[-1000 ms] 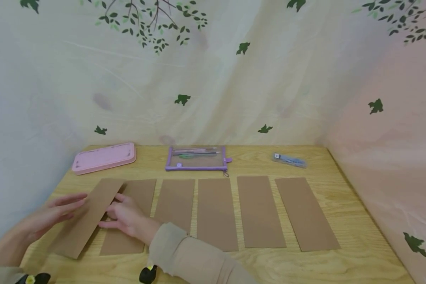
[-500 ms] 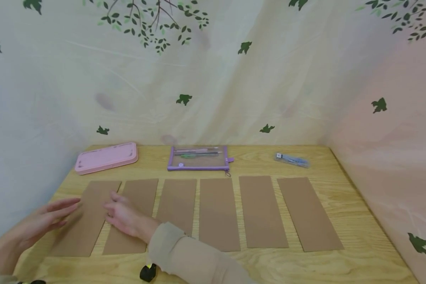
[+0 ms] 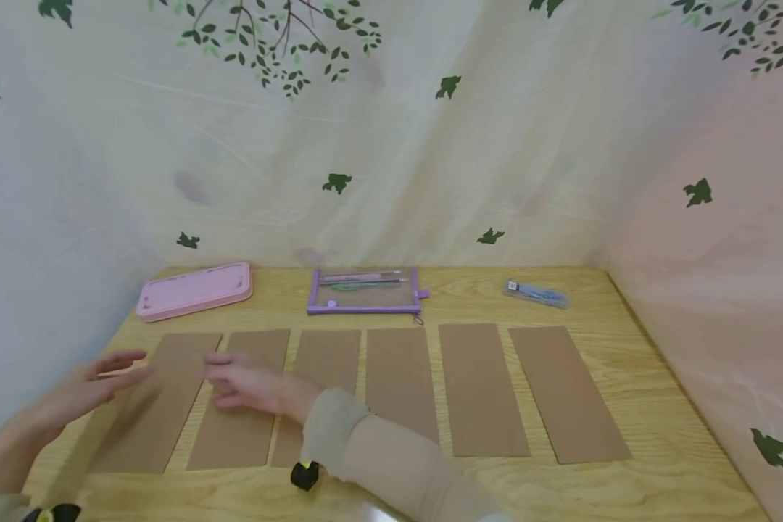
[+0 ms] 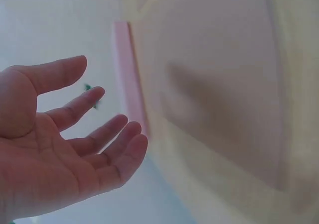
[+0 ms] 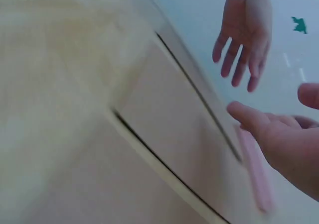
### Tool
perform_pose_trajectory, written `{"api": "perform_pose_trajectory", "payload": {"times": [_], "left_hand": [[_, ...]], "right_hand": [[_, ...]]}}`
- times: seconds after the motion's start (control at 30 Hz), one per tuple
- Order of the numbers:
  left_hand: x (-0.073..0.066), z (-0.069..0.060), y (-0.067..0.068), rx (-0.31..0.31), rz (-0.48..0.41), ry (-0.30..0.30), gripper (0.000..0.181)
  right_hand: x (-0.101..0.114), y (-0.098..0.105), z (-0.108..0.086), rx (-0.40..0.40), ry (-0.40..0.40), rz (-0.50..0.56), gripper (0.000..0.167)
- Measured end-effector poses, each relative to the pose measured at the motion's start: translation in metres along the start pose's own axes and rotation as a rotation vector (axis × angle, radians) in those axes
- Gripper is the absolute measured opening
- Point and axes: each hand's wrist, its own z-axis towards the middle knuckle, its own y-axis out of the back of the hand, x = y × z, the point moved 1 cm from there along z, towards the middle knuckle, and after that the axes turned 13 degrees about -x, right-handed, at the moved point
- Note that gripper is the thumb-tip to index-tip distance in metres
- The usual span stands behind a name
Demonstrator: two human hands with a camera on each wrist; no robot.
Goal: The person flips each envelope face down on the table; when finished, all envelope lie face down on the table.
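Note:
Several brown cardboard rectangles lie flat in a row on the wooden table. Above the leftmost cardboard piece [image 3: 163, 413], near its left edge, my left hand [image 3: 91, 388] hovers with loosely bent fingers and nothing in them; its shadow falls on the card. My right hand [image 3: 251, 380] is over the second cardboard piece [image 3: 235, 442], slightly blurred, fingers relaxed and pointing left. The left wrist view shows the left hand [image 4: 75, 144] apart from the card, palm visible. In the right wrist view the right hand [image 5: 284, 139] also holds nothing.
Along the back of the table [image 3: 470, 297] lie a pink case [image 3: 196, 291], a clear purple-edged zip pouch [image 3: 364, 293] with pens, and a small blue item in clear packaging [image 3: 535, 293]. A leaf-printed cloth [image 3: 391, 145] stands behind and at both sides.
The leftmost cardboard piece, tilted in the hands a second ago, now lies flat in the row. Both hands have let go, and the right hand has drawn away to the right.

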Motion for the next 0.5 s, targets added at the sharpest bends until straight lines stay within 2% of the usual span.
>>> {"api": "perform_pose_trajectory", "payload": {"times": [0.07,0.13,0.23,0.3,0.37,0.43,0.5], "left_hand": [[-0.022,0.004,0.003,-0.047,0.082,-0.082,0.062],[-0.047,0.009,0.005,-0.113,0.161,-0.186,0.059],[-0.086,0.014,0.002,-0.233,0.275,-0.354,0.054],[-0.11,0.018,-0.005,-0.303,0.358,-0.442,0.053],[-0.131,0.022,-0.013,-0.351,0.428,-0.501,0.055],[-0.148,0.026,-0.021,-0.372,0.494,-0.522,0.058],[-0.161,0.031,-0.027,-0.364,0.532,-0.524,0.062]], "right_hand": [[0.027,0.018,-0.011,0.01,0.073,-0.193,0.049],[0.057,0.038,-0.027,0.007,0.194,-0.439,0.047],[0.099,0.073,-0.053,-0.014,0.47,-0.881,0.049],[0.12,0.098,-0.073,-0.082,0.646,-1.183,0.049],[0.136,0.123,-0.094,-0.185,0.785,-1.428,0.049],[0.148,0.148,-0.114,-0.305,0.831,-1.617,0.052],[0.155,0.171,-0.132,-0.421,0.814,-1.738,0.055]]}}
